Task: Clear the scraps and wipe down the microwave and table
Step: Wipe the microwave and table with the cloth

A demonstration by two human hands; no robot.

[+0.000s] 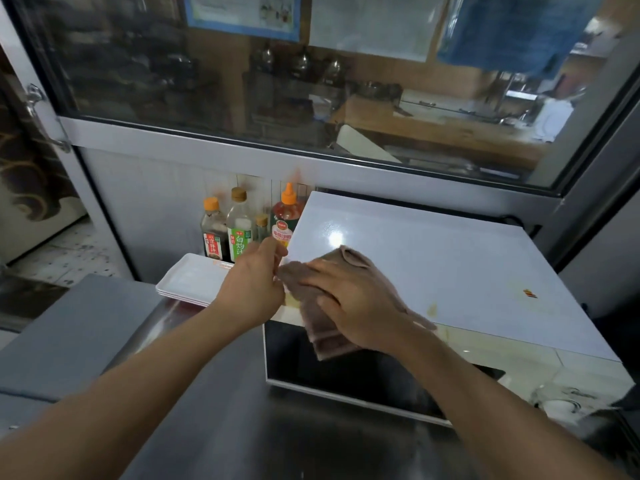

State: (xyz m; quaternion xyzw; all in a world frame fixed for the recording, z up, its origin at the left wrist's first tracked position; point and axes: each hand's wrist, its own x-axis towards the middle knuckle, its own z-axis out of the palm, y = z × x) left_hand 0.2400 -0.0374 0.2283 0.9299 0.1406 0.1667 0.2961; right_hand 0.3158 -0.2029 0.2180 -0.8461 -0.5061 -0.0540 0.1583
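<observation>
A white microwave (433,258) stands on a steel table (221,393), its dark door facing me. A brownish cloth (311,296) lies over the front left corner of its top and hangs over the door. My right hand (353,303) presses flat on the cloth. My left hand (256,282) is at the corner just left of the cloth, fingers pinched at the cloth's edge. A small red and yellow scrap (529,293) and a yellowish smear (432,309) sit on the top to the right.
Several sauce bottles (239,226) stand against the wall left of the microwave. A stack of white trays (194,278) lies in front of them. A grey board (69,334) rests at the table's left. A glass window fills the wall behind.
</observation>
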